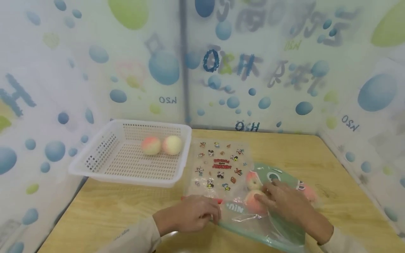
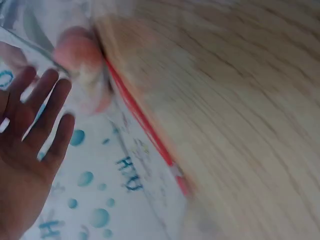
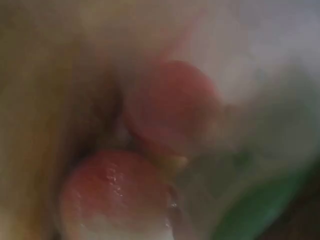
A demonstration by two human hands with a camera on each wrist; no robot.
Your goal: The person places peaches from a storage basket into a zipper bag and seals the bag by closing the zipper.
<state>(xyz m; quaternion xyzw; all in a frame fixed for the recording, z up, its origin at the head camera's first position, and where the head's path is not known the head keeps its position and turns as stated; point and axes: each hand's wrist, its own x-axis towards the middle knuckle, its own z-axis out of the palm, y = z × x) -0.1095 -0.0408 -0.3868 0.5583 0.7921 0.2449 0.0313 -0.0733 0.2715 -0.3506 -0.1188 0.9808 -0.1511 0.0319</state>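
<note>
A clear and green plastic bag [image 1: 240,225] with peaches inside lies at the front right in the head view. One peach [image 1: 257,203] and another peach [image 1: 253,180] sit side by side, with a third peach [image 1: 308,194] to the right. Over the bag, my right hand [image 1: 288,202] has its thumb and fingertips against the nearer two peaches. My left hand [image 1: 197,212] is at the bag's left edge; the left wrist view shows its fingers [image 2: 55,107] spread and fairly straight. Beside it lies a clear cartoon-print zip bag [image 1: 218,168] with a red slider strip [image 2: 137,115].
A white perforated basket [image 1: 95,175] stands at the left, holding two peaches [image 1: 151,145]. The wooden table [image 1: 284,147] is enclosed by walls [image 1: 221,88] with a blue and green bubble print. The right wrist view is blurred.
</note>
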